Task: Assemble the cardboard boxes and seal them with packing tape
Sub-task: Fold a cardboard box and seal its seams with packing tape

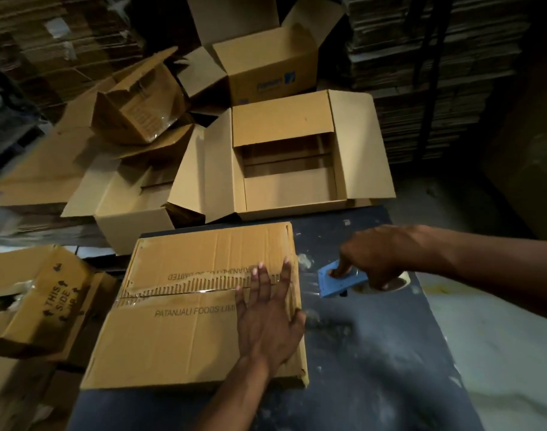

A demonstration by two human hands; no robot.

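A closed cardboard box (185, 331) printed "PATANJALI FOODS" lies on the dark table (375, 384), its two top flaps meeting at a seam with torn paper and clear tape. My left hand (267, 312) presses flat on the box's right side, fingers spread across the seam. To the right of the box, my right hand (381, 259) grips a blue tape dispenser (340, 279) that sits on the table, one finger inside its round opening.
An open box (289, 157) with its flaps spread stands beyond the table's far edge. More open and crumpled boxes (141, 104) pile up at the back left. A "THIS SIDE UP" box (45, 303) sits at left. Stacks of flat cardboard (437, 76) line the back.
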